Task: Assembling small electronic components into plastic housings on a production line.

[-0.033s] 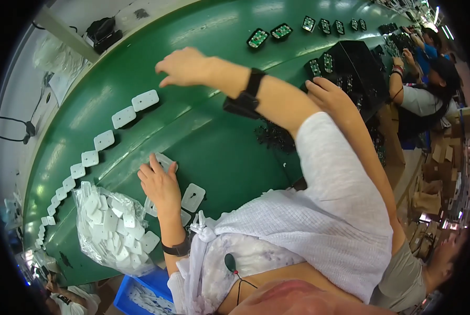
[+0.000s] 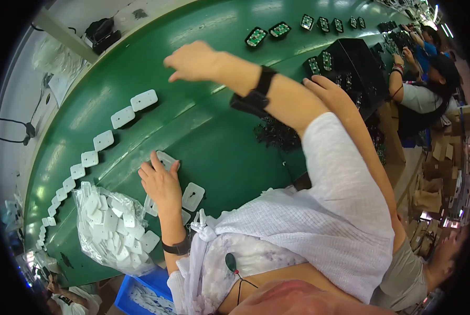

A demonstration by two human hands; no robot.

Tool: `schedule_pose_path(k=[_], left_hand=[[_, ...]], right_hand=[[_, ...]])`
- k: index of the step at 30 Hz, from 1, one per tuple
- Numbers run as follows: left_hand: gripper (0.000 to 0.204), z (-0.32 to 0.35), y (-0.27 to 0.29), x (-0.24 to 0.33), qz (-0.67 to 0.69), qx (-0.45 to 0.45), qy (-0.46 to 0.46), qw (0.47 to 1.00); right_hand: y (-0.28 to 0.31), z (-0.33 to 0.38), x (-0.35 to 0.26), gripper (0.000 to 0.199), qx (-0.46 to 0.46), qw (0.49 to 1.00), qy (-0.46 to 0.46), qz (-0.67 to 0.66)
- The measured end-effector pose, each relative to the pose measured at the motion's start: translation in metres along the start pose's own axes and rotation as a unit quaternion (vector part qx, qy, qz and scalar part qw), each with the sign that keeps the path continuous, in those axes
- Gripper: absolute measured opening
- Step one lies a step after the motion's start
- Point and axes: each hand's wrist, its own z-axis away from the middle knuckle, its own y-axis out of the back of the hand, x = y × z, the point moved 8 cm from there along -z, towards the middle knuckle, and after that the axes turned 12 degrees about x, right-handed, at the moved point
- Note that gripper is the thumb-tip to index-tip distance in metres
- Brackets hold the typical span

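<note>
My left hand [image 2: 160,182] rests over a white plastic cover [image 2: 167,159] on the green table, thumb at one side of it and fingers at the other. Just right of that wrist lies another white plate with a long oval mark [image 2: 193,197]; two more are partly hidden beside the wrist. My right hand [image 2: 193,61], slightly blurred, is stretched out above the table with thumb and fingertips apart. Nothing shows in it. Nearest to it, a rounded white cover [image 2: 143,100] heads a curving row of similar covers [image 2: 89,158] running to the lower left.
A clear bag of white covers [image 2: 109,228] sits at the left, above a blue bin [image 2: 127,299]. Black housings with green circuit boards [image 2: 256,37] line the far side. At the right, a co-worker's hand [image 2: 324,86] is near a black box [image 2: 353,68]. Small black parts [image 2: 277,135] lie heaped.
My right hand has shifted slightly right and upward, away from the white row. The left hand has moved very little on its cover.
</note>
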Motion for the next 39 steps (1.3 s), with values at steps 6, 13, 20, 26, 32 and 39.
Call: schedule_pose_path(k=[6,13,20,26,32,39], left_hand=[[0.076,0.001,-0.006,0.023,0.018,-0.011,-0.042,0.999],[0.072,0.007,-0.007,0.013,0.080,0.012,-0.064,0.995],[0.067,0.007,-0.004,-0.004,0.084,-0.011,-0.022,0.996],[0.063,0.003,-0.001,0.007,0.165,-0.006,-0.071,0.984],[0.062,0.003,-0.005,0.033,0.299,0.044,-0.111,0.947],[0.056,0.002,-0.005,0.050,0.321,0.049,-0.120,0.938]], right_hand=[[0.035,0.072,0.112,0.055,-0.141,0.963,-0.120,0.195],[0.040,0.166,0.185,0.059,-0.310,0.904,-0.215,0.204],[0.019,0.245,0.201,0.061,-0.303,0.906,-0.263,0.133],[0.051,0.228,0.186,0.058,-0.060,0.972,-0.200,0.112],[0.035,0.162,0.079,0.038,0.144,0.899,-0.137,-0.391],[-0.017,0.151,-0.010,0.038,0.110,0.956,-0.015,-0.273]])
